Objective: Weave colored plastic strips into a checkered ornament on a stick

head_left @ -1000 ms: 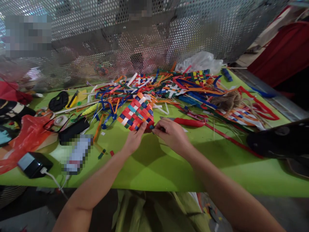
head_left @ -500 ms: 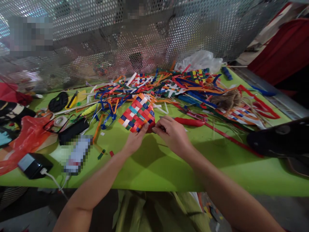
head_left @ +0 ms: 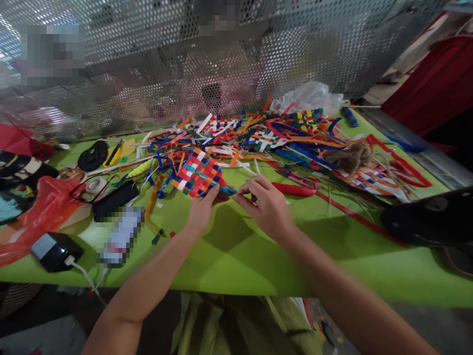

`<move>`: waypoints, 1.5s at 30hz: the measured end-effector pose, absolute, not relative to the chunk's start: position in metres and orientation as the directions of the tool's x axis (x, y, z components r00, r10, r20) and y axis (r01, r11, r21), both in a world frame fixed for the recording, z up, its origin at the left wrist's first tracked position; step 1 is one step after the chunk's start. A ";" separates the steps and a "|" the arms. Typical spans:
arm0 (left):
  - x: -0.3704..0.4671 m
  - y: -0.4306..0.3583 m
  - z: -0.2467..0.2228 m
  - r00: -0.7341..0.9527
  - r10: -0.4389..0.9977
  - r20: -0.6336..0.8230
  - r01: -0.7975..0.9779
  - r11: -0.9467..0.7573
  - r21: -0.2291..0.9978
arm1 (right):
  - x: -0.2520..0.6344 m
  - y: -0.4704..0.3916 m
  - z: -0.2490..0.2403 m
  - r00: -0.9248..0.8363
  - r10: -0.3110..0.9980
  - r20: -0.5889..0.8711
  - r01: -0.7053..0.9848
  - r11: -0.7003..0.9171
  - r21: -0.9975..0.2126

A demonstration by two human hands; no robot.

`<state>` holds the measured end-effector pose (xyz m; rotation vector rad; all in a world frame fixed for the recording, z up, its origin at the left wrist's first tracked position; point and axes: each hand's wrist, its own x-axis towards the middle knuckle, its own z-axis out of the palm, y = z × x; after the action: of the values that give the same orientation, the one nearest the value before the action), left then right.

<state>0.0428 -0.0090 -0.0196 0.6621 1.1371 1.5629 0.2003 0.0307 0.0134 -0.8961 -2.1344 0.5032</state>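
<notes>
A woven piece [head_left: 199, 172] in red, orange, blue, white and teal is held above the green table [head_left: 229, 266]. My left hand [head_left: 202, 209] grips its lower right corner, thumb on top and fingers underneath. At that same corner a teal edge sticks out to the right. Close beside it, my right hand [head_left: 264, 202] is closed in a pinch, its fingertips at the tip of the teal edge; what they pinch is too small to make out. Behind the woven piece lies a heap of coloured strips [head_left: 229, 140].
Red-handled pliers [head_left: 295, 189] lie right of centre. A phone [head_left: 121, 236], a black charger box [head_left: 55, 251], a black case [head_left: 115, 199] and a red plastic bag [head_left: 48, 212] are on the left. A perforated metal screen [head_left: 148, 74] rises behind the table.
The woven piece has shifted left and turned in my left hand, showing the teal edge at its right corner. My right hand stays close beside it, fingers still pinched.
</notes>
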 end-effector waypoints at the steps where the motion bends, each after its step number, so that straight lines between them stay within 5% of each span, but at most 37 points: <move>1: 0.042 -0.009 -0.018 -0.304 0.943 -0.133 -0.428 -0.011 0.904 | 0.200 0.031 0.013 -0.466 0.731 0.498 0.440 0.680 -0.586; 32: 0.049 -0.016 -0.019 -0.298 0.944 -0.141 -0.215 0.078 0.974 | 0.195 0.027 0.004 -0.503 0.700 0.507 0.591 0.707 -0.388; 45: 0.055 -0.015 -0.012 -0.187 0.978 -0.098 -0.349 0.027 0.937 | 0.197 0.031 0.008 -0.542 0.676 0.498 0.605 0.726 -0.327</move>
<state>0.0548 -0.0149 -0.0122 0.7967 1.1123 1.4523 0.1970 0.0307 0.0081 -0.9666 -2.3165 0.1528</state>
